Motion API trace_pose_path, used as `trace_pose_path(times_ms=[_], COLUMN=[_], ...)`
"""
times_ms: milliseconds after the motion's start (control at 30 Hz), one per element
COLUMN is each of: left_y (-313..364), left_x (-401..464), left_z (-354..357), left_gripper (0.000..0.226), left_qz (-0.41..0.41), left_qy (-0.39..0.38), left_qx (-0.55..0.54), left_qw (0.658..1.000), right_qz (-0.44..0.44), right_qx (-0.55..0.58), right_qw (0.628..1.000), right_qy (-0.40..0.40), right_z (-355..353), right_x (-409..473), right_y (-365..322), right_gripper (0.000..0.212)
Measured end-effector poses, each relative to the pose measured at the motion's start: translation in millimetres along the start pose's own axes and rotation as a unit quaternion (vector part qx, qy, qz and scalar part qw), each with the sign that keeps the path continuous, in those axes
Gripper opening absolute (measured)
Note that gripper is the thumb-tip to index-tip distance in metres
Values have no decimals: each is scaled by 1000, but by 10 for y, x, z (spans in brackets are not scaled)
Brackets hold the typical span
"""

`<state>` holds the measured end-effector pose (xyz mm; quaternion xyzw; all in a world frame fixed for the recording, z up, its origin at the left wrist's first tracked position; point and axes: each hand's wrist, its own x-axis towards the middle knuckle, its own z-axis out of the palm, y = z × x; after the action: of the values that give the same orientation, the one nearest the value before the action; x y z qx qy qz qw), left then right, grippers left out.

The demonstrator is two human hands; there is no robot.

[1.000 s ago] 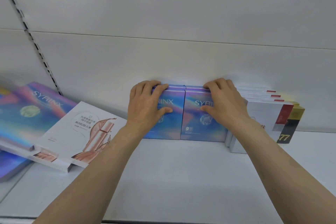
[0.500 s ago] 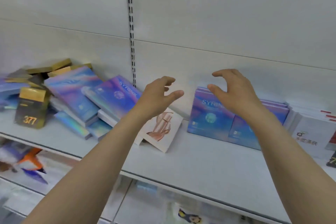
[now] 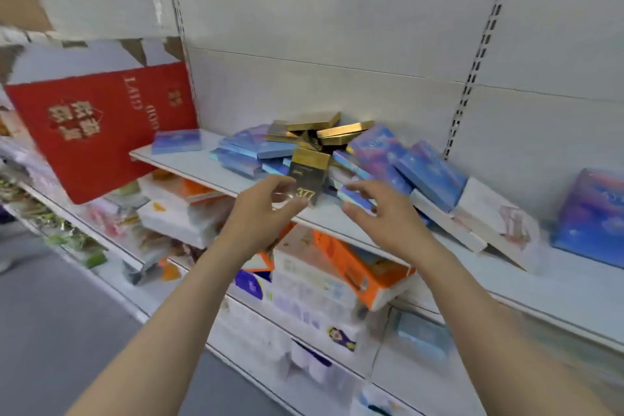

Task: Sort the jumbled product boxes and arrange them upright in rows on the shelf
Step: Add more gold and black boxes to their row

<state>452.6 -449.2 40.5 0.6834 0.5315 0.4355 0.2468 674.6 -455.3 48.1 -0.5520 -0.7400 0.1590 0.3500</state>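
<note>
- Forearms reach in from the bottom edge, both bare, angled up toward the shelf.
- Left hand hangs in front of the shelf's edge, fingers loosely curled and apart, holding nothing; its fingertips lie just before the lower corner of a dark box with a gold top.
- Right hand is level with it, a little apart, fingers half bent with thumb and forefinger spread, empty too; whether its fingertips touch the nearest blue box cannot be told through the blur.
- Dark gold-topped box stands upright near the shelf's front edge, between the two hands, with gold numerals near its foot.
- Behind it lies a jumbled pile of blue boxes, flat or leaning on one another, none in a row.
- Gold boxes lie crosswise on top of the pile, near the back wall.
- White boxes lean at a slant against the right side of the pile.
- One blue box stands upright at the far right edge, apart from the heap.
- A single blue box lies flat at the shelf's left end.
- Red box, large and tilted, hangs in view left of the shelf.
- Lower shelves hold orange and white packages, blurred.
</note>
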Motion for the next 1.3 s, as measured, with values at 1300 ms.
trace_pose_path(times_ms=[1300], left_y=[-2880], left_x=[3646], left_z=[-1227], left_gripper=[40], left_qz=[30], left_qy=[-131], left_qx=[-82], left_qw=[988], right_qz=[206], right_qx=[-362], right_qw=[904], right_qy=[90], right_z=[2497], right_x=[3667], right_y=[-542], right_gripper=[47])
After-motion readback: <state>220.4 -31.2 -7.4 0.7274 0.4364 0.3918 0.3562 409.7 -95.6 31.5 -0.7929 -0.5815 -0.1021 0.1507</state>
